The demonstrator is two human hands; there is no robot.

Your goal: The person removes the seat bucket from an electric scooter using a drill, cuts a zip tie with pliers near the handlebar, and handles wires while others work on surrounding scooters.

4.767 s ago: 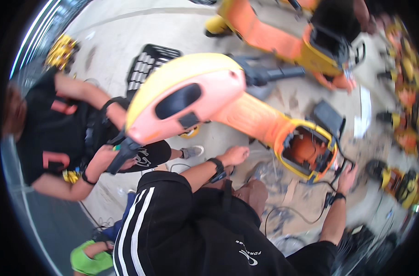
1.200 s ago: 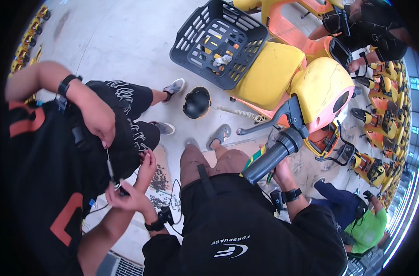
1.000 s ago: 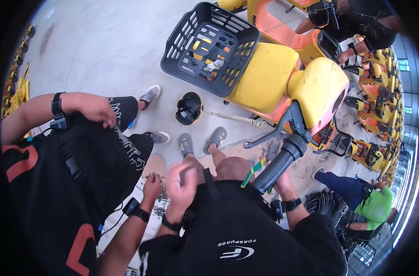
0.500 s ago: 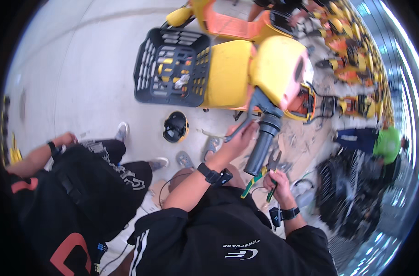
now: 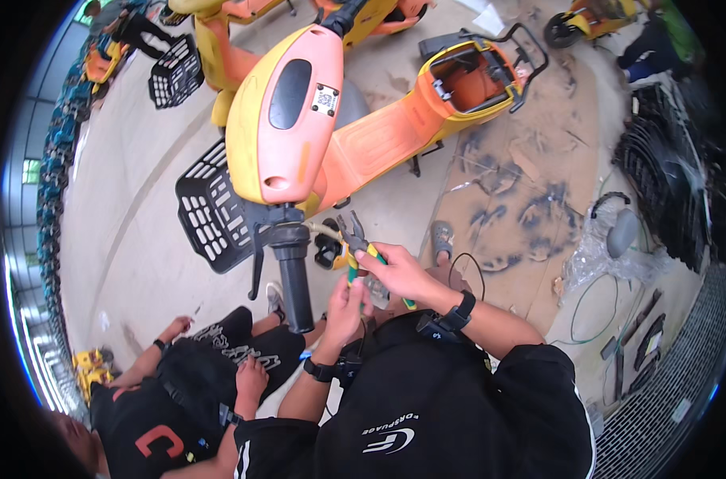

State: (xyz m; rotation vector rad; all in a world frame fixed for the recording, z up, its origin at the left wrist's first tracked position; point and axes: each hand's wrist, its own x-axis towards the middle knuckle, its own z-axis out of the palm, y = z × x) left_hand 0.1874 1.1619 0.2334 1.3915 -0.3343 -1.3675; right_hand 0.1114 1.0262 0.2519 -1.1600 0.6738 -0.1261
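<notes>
A pair of pliers [image 5: 353, 231] with green and yellow handles is held in front of my chest, jaws upward and parted. My right hand [image 5: 401, 274] grips it near the pivot, one handle passing beneath the fingers. The fingers of my left hand [image 5: 345, 313] are closed around the other handle, lower down. Just left of my hands is the black handlebar grip [image 5: 295, 291] of a yellow and orange scooter [image 5: 299, 152], with its brake lever [image 5: 256, 267] beside it. Neither hand touches the handlebar.
A black basket [image 5: 199, 207] sits at the scooter's front. Behind my hands a yellow and black helmet [image 5: 328, 247] lies on the floor. A person in black [image 5: 179, 407] is close on my left. Cardboard [image 5: 522, 207] and plastic wrap [image 5: 598, 251] lie on the right.
My left hand has left the brake lever area and now holds a pliers handle. My right hand has brought the pliers up beside it. The view has turned towards the scooter's front.
</notes>
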